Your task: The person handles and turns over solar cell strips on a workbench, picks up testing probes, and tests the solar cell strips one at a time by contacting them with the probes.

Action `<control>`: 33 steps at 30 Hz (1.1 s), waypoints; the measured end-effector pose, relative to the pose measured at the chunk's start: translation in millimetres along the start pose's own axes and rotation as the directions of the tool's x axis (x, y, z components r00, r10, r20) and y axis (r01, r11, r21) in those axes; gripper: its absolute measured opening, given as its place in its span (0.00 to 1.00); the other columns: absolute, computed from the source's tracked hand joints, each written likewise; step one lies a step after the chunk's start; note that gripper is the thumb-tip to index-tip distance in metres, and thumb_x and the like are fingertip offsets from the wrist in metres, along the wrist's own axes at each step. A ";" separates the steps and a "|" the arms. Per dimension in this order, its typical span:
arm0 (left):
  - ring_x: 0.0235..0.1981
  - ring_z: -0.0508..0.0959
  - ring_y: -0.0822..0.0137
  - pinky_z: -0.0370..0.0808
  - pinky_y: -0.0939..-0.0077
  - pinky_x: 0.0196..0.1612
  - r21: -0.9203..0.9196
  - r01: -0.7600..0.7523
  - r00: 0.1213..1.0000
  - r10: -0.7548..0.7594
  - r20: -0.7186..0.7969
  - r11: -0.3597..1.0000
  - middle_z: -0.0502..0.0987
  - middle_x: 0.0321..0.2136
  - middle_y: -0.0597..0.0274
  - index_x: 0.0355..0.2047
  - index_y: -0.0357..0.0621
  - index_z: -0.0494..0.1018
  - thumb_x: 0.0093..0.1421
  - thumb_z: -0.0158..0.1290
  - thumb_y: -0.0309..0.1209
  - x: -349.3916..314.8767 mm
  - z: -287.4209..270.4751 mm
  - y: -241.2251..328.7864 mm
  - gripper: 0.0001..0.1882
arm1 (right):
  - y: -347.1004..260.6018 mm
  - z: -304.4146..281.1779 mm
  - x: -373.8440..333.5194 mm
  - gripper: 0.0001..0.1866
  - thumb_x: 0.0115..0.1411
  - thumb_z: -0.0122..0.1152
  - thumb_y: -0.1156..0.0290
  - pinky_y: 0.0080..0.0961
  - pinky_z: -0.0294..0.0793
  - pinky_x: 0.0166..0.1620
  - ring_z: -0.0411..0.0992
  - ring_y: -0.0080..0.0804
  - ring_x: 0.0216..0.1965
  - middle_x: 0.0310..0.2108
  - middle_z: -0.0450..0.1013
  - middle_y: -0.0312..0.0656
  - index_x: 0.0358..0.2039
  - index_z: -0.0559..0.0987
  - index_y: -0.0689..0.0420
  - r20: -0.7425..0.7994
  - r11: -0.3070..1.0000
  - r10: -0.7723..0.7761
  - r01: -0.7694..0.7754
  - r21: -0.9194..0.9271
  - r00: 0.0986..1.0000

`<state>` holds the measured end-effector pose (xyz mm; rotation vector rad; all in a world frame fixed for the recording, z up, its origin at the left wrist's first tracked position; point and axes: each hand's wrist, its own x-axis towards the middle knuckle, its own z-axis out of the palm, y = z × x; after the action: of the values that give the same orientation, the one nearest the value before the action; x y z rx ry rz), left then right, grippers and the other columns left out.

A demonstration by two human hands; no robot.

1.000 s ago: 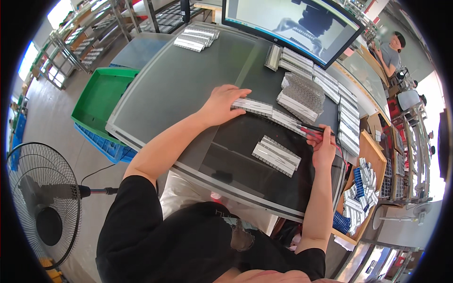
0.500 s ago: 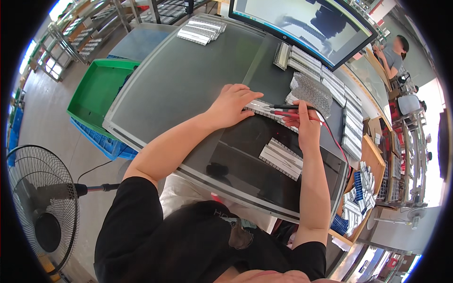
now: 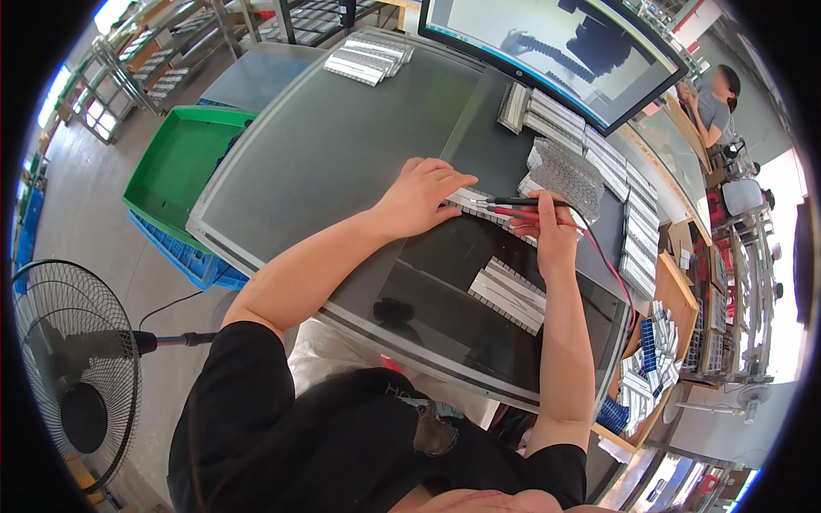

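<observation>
My left hand (image 3: pixel 419 200) lies at the left end of a narrow whitish strip with a toothed edge (image 3: pixel 466 200), gripping it between thumb and index finger. My right hand (image 3: pixel 554 229) pinches two thin test probes together, a black probe (image 3: pixel 506 201) above a red probe (image 3: pixel 516 212). Their tips reach left over the strip, close to my left fingers; whether they touch it I cannot tell. A small stack of similar strips (image 3: pixel 508 295) lies nearer to me, left of my right forearm. Part of the held strip is hidden behind the probes and my right fingers.
A monitor (image 3: pixel 556 47) stands at the back. Rows of strips (image 3: pixel 640 231) and bubble wrap (image 3: pixel 562 171) lie on the right, another strip pile (image 3: pixel 369 60) far left. Probe wires (image 3: pixel 617 274) trail off right. A green bin (image 3: pixel 175 167) and a fan (image 3: pixel 81 376) stand left.
The probes and my right hand have shifted slightly left and down, with the probe tips now nearer my left fingers. My left hand stays on the strip.
</observation>
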<state>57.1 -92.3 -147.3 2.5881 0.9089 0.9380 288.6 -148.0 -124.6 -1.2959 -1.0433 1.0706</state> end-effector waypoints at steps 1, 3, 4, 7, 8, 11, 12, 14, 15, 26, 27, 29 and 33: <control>0.51 0.67 0.61 0.59 0.60 0.54 0.004 0.005 1.000 -0.005 -0.004 1.000 0.72 0.41 0.61 0.50 0.50 0.68 0.49 0.58 0.31 -1.0 -0.6 0.2 0.26 | 0.6 0.4 -0.2 0.17 0.65 0.47 0.59 0.22 0.76 0.28 0.75 0.31 0.27 0.29 0.72 0.45 0.40 0.71 0.61 -0.001 1.000 0.003 -0.003 -0.003 1.000; 0.51 0.66 0.61 0.58 0.61 0.55 -0.005 0.013 1.000 -0.013 0.015 1.000 0.72 0.42 0.60 0.51 0.51 0.68 0.49 0.58 0.31 -0.5 -0.6 1.3 0.26 | 3.4 -1.8 0.4 0.17 0.65 0.47 0.58 0.22 0.76 0.28 0.75 0.31 0.27 0.29 0.73 0.45 0.40 0.71 0.61 -0.002 1.000 0.002 -0.002 0.000 1.000; 0.52 0.65 0.60 0.57 0.63 0.56 -0.014 0.028 0.999 -0.027 0.040 1.000 0.71 0.44 0.59 0.51 0.51 0.68 0.49 0.58 0.31 -0.1 -0.5 1.8 0.26 | 3.4 -2.2 -0.7 0.17 0.65 0.47 0.58 0.22 0.76 0.28 0.75 0.30 0.27 0.29 0.73 0.45 0.40 0.71 0.61 -0.004 1.000 -0.005 0.005 -0.004 1.000; 0.52 0.66 0.60 0.57 0.63 0.56 -0.015 0.035 0.999 -0.034 0.043 0.999 0.71 0.44 0.59 0.51 0.51 0.68 0.49 0.58 0.31 -0.6 -2.9 3.0 0.26 | 1.5 -1.3 -2.4 0.17 0.64 0.48 0.58 0.20 0.75 0.30 0.76 0.29 0.27 0.30 0.73 0.45 0.40 0.71 0.62 0.000 1.000 0.013 -0.013 0.007 1.000; 0.52 0.66 0.60 0.57 0.63 0.56 -0.014 0.031 0.999 -0.030 0.040 0.999 0.71 0.44 0.59 0.51 0.51 0.68 0.49 0.58 0.31 -0.6 -3.0 3.1 0.26 | 1.2 -1.0 -3.2 0.17 0.64 0.48 0.58 0.20 0.75 0.30 0.76 0.29 0.27 0.30 0.73 0.45 0.40 0.71 0.62 -0.001 1.000 0.008 -0.008 0.007 1.000; 0.52 0.66 0.60 0.57 0.63 0.56 -0.016 0.027 0.999 -0.027 0.041 0.999 0.71 0.44 0.59 0.51 0.51 0.68 0.49 0.58 0.31 -0.5 -3.0 2.6 0.26 | 0.6 0.3 -5.2 0.17 0.64 0.48 0.58 0.19 0.75 0.30 0.76 0.29 0.28 0.29 0.73 0.44 0.40 0.71 0.62 0.013 1.000 -0.027 0.028 -0.015 1.000; 0.52 0.66 0.60 0.57 0.63 0.56 -0.015 0.028 0.999 -0.028 0.041 0.999 0.71 0.44 0.59 0.51 0.51 0.68 0.49 0.58 0.31 -0.5 -3.1 2.7 0.26 | 1.0 0.6 -5.4 0.17 0.64 0.48 0.58 0.19 0.75 0.30 0.76 0.29 0.28 0.29 0.73 0.44 0.40 0.71 0.62 0.012 0.999 -0.030 0.030 -0.015 0.999; 0.52 0.65 0.60 0.57 0.63 0.56 -0.015 0.026 0.999 -0.026 0.041 1.000 0.71 0.44 0.59 0.51 0.51 0.68 0.49 0.58 0.31 -0.1 -3.0 2.8 0.26 | 2.7 0.5 -5.3 0.17 0.65 0.48 0.59 0.19 0.75 0.30 0.76 0.28 0.28 0.30 0.73 0.45 0.40 0.71 0.62 0.010 0.999 -0.036 0.036 -0.021 0.999; 0.51 0.66 0.60 0.58 0.62 0.54 -0.009 0.013 1.000 -0.013 0.028 1.000 0.72 0.43 0.61 0.51 0.50 0.68 0.50 0.58 0.31 0.3 -2.7 3.0 0.26 | 2.6 0.3 -5.7 0.17 0.65 0.48 0.59 0.19 0.75 0.30 0.76 0.28 0.28 0.30 0.73 0.45 0.40 0.71 0.62 0.008 0.999 -0.038 0.038 -0.022 0.999; 0.42 0.75 0.57 0.71 0.69 0.47 -0.332 0.157 0.987 -0.155 0.033 0.930 0.75 0.43 0.54 0.47 0.44 0.71 0.50 0.59 0.32 2.8 -13.8 3.1 0.23 | -10.9 -87.9 -41.8 0.17 0.64 0.48 0.58 0.20 0.74 0.22 0.74 0.29 0.21 0.25 0.70 0.42 0.38 0.72 0.62 -0.285 1.000 -0.012 0.003 -0.030 0.958; 0.44 0.74 0.58 0.70 0.70 0.48 -0.410 0.215 0.975 -0.217 0.042 0.887 0.75 0.44 0.53 0.48 0.43 0.71 0.50 0.59 0.32 1.8 -13.2 4.9 0.23 | -12.8 -100.2 -46.8 0.17 0.63 0.49 0.57 0.19 0.73 0.20 0.73 0.29 0.19 0.24 0.70 0.42 0.37 0.72 0.61 -0.334 1.000 0.003 -0.007 -0.011 0.943; 0.49 0.71 0.70 0.67 0.76 0.52 -0.510 0.328 0.943 -0.307 0.127 0.795 0.74 0.47 0.61 0.52 0.42 0.67 0.54 0.57 0.28 4.3 -15.5 6.6 0.24 | -15.9 -122.0 -52.7 0.18 0.63 0.50 0.56 0.18 0.72 0.19 0.73 0.28 0.18 0.23 0.70 0.41 0.35 0.73 0.61 -0.388 0.998 0.066 -0.067 0.012 0.919; 0.49 0.72 0.69 0.66 0.76 0.53 -0.563 0.349 0.937 -0.299 0.182 0.749 0.74 0.46 0.61 0.53 0.43 0.65 0.54 0.57 0.28 24.5 -19.5 35.0 0.25 | -12.0 -151.6 -60.4 0.19 0.62 0.51 0.56 0.17 0.72 0.18 0.74 0.29 0.19 0.23 0.70 0.42 0.35 0.73 0.61 -0.422 0.991 0.125 -0.130 0.017 0.898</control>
<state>75.8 -103.8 -105.8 1.8497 0.8396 0.8375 425.0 -237.7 -113.8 -1.5378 -0.6435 0.8254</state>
